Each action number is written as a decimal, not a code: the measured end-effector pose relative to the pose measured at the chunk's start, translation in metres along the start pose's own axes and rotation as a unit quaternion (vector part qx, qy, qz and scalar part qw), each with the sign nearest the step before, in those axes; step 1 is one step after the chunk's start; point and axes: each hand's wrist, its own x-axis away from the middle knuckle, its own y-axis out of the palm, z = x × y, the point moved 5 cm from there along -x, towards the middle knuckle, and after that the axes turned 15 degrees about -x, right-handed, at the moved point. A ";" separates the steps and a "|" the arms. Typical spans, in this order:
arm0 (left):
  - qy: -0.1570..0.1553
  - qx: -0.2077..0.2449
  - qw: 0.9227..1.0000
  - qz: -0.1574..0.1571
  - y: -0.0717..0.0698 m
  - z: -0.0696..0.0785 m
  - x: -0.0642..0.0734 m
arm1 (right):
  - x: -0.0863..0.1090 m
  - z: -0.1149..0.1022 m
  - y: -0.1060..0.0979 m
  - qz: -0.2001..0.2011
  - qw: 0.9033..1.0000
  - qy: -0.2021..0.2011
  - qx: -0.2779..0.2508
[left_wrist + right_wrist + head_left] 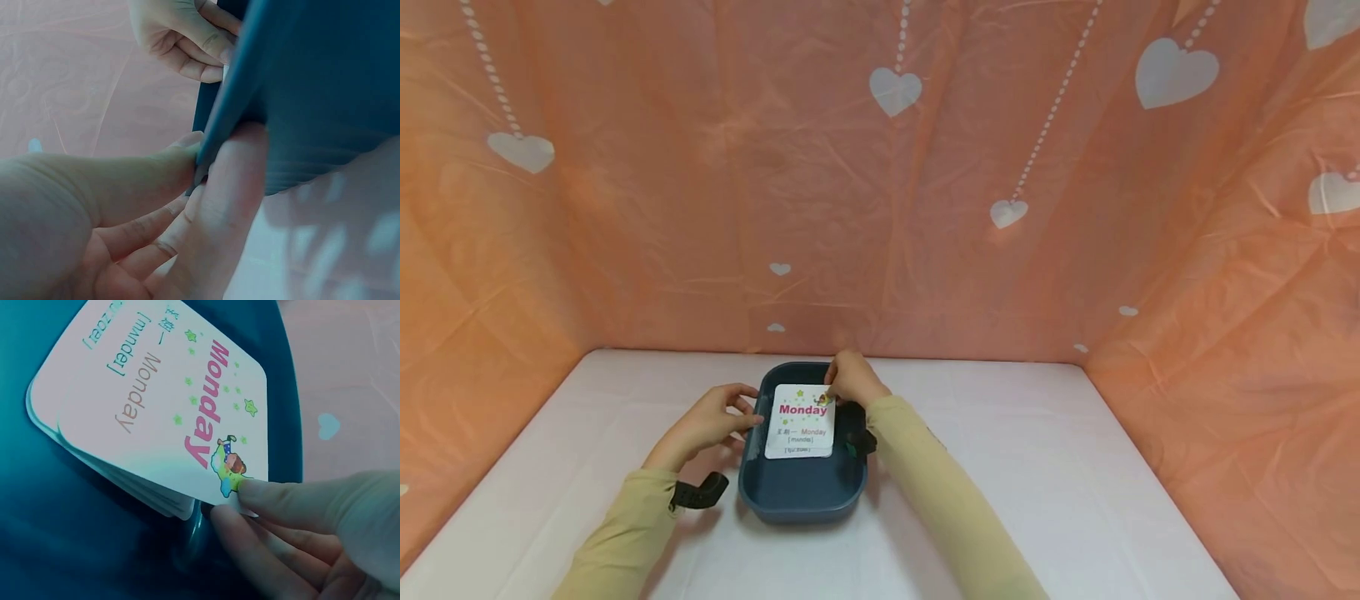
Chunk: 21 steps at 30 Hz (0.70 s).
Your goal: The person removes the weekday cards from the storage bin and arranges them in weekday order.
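Note:
A white flashcard (802, 442) printed "Monday" in pink lies on top of a stack of cards (144, 494) inside a dark blue tray (801, 500). My right hand (854, 379) pinches the flashcard's corner, beside a small cartoon figure, between thumb and fingers; that corner is lifted off the cards below. On the opposite side, my left hand (718, 421) grips the tray's left rim, thumb (162, 172) on one face of the wall and index finger on the other. A second line of print shows at the stack's near edge.
The tray stands on a white table (1015, 467). An orange curtain (820, 183) with white hearts hangs behind and on both sides. A black strap (700, 492) is on the left wrist, and a dark device (862, 442) at the right wrist overhangs the tray's right rim.

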 end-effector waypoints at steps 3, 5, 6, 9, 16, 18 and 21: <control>0.001 -0.004 1.000 0.002 -0.001 0.001 0.000 | 0.000 0.002 -0.002 -0.004 1.000 -0.001 -0.031; 0.002 -0.004 1.000 0.003 0.000 0.001 -0.001 | 0.000 0.003 -0.003 -0.010 0.998 -0.001 -0.055; 0.000 -0.003 1.000 0.003 0.000 0.000 0.000 | 0.000 0.003 -0.003 -0.014 0.998 -0.001 -0.066; -0.002 -0.004 1.000 0.003 -0.001 -0.001 0.000 | 0.000 0.003 -0.004 -0.026 0.995 -0.001 -0.092; -0.001 -0.010 1.000 0.004 0.000 -0.001 -0.002 | 0.003 -0.001 -0.011 -0.047 0.994 -0.029 -0.099; 0.001 -0.011 1.000 0.004 0.000 0.000 -0.001 | 0.005 -0.002 -0.013 -0.055 0.993 -0.041 -0.096; 0.003 -0.009 1.000 0.003 0.001 0.000 -0.001 | 0.006 -0.002 -0.017 -0.062 0.991 -0.055 -0.103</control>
